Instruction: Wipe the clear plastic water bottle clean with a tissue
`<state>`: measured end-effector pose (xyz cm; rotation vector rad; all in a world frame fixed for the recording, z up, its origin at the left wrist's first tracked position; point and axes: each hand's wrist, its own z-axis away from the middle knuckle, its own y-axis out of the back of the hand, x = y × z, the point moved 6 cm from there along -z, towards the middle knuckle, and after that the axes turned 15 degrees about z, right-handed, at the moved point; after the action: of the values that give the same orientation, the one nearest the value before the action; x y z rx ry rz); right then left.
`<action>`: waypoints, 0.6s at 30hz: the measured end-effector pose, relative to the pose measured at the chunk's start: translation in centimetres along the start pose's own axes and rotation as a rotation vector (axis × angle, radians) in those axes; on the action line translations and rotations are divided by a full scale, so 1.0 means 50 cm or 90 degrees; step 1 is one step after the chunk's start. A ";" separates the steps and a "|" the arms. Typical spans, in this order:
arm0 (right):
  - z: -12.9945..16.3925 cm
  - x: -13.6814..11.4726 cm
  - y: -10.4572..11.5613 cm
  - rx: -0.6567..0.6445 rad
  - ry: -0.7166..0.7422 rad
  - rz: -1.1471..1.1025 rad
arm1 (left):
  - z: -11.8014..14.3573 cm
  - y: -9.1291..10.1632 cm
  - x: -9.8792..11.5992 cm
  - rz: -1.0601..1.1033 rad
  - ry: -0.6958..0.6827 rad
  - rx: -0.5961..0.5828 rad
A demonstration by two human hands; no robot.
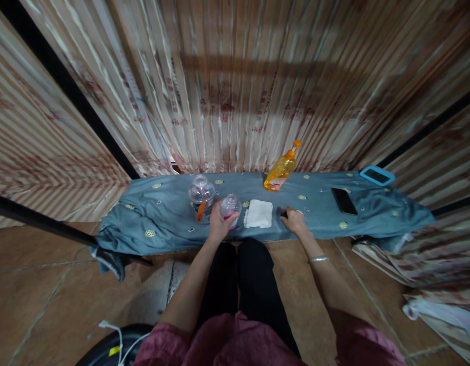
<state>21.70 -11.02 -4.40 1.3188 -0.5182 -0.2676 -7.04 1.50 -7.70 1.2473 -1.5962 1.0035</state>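
Left hand: my left hand (218,223) wraps around a small clear bottle (230,205) with a pink band low on it, fingers curled about its lower half; it stands on the bench (162,213) just left of the folded white cloth (258,213).
Right hand: my right hand (294,219) lies on the bench cloth right of the white cloth, fingers bent over a small dark thing (284,214); I cannot tell whether I pinch it or only touch it.
Small bottle, handling: I judge it light, stiff plastic, smooth and a bit slippery; best held around the waist, as I hold it.
Bigger clear bottle (201,195): just left of my left hand, upright, an orange piece at its base.
Orange pump bottle (281,170): at the back, tilted; likely heavier with liquid.
Phone (344,201): flat, well to the right.
Blue-edged device (376,175): far right corner.
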 end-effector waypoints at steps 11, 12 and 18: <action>-0.077 0.040 -0.060 -0.030 -0.015 0.041 | 0.006 0.004 0.013 0.008 0.012 -0.018; -0.079 0.045 -0.059 -0.029 -0.017 0.042 | 0.006 0.004 0.013 0.010 0.013 -0.018; -0.078 0.075 -0.050 -0.020 -0.020 0.041 | 0.006 0.002 0.014 0.008 0.008 -0.014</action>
<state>27.13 -10.07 -6.64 1.2676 -0.5798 -0.2429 -7.27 1.02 -7.12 1.2141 -1.6032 0.9971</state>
